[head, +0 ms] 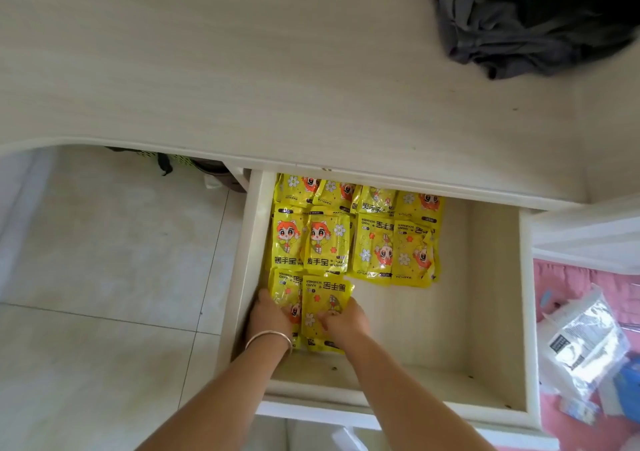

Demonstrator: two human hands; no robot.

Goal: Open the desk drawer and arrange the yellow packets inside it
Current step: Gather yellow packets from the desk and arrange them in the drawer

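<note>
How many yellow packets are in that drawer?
10 show: four in the back row partly under the desk, four in the middle row, two in the front row under both hands. More may be hidden.

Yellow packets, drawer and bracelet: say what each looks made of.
Yellow packets: glossy plastic film, judging by the crinkles and shine.
Drawer: pale board with a faint wood-grain, matt finish, probably laminate; screw heads show along the front.
Bracelet: thin silvery band on the left wrist, likely metal.
</note>
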